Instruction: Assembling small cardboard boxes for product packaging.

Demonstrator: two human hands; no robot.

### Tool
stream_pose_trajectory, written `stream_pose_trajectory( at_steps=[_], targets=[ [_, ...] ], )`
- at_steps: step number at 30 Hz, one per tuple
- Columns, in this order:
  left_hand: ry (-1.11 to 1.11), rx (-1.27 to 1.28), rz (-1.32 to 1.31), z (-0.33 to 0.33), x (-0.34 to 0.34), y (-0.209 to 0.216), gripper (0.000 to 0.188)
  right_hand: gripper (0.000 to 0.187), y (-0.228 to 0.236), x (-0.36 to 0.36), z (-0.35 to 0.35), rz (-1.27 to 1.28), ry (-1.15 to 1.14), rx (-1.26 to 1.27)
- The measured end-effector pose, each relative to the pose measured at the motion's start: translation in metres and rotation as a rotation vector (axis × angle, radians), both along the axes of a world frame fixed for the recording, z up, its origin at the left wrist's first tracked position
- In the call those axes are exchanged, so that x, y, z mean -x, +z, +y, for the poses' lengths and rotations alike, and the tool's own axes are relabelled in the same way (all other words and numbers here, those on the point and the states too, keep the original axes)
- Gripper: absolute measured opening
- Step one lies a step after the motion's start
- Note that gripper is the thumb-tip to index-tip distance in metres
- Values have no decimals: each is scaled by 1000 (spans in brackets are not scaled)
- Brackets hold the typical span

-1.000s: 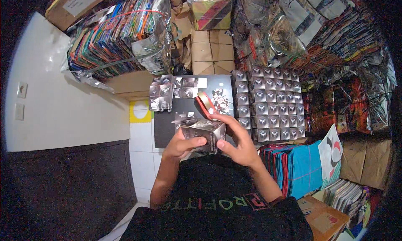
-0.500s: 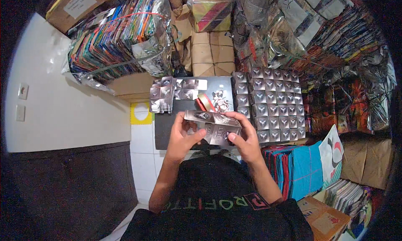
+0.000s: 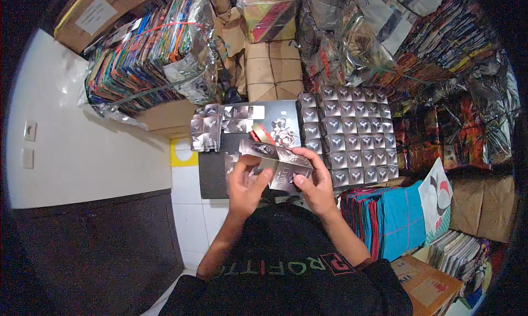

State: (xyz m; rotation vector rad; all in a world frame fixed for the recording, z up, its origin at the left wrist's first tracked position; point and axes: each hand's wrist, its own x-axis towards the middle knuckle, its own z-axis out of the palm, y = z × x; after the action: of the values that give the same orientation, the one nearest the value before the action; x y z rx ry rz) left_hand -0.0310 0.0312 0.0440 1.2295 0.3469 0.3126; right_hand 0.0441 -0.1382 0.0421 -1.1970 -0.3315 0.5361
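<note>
A dark grey printed cardboard box [image 3: 286,165], partly folded, is held between my two hands above the table's near edge. My left hand [image 3: 247,187] grips its left end, thumb on the near side and fingers behind. At the right end, my right hand [image 3: 318,185] has its thumb pressed on the near panel and its fingers over the far edge. The box's left end stands open, with its pale inside showing. Behind the box lies a roll of tape [image 3: 260,133] with a red and cream colouring. Flat printed box blanks [image 3: 205,128] are stacked at the table's left.
Rows of folded boxes [image 3: 357,134] fill the table's right side. More blanks [image 3: 238,119] lie at the back of the dark table [image 3: 210,176]. Wrapped bundles [image 3: 148,52] and a brown paper parcel [image 3: 274,68] rise behind. Blue folded cloth [image 3: 393,220] is stacked near right.
The box has tilted a little, so more of its left opening shows. Both hands keep their hold. The whole view has shifted slightly.
</note>
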Motion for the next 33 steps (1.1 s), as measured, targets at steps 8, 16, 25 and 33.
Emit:
stream_pose_trajectory(
  at_steps=[8,16,25,33],
  targets=[
    [-145,-338,88,-13,3,-15,21,65,-8,8,-6,-121,-67,-19],
    [-52,-246,-81,-28,-8,-3,42,61,7,1,-26,-482,-113,333],
    [-126,-866,-133,-40,-14,10,53,32,-5,8,-44,27,-280,272],
    [-163,-802,-336,-43,-13,4,54,34,-6,4,-51,602,-97,-149]
  ],
)
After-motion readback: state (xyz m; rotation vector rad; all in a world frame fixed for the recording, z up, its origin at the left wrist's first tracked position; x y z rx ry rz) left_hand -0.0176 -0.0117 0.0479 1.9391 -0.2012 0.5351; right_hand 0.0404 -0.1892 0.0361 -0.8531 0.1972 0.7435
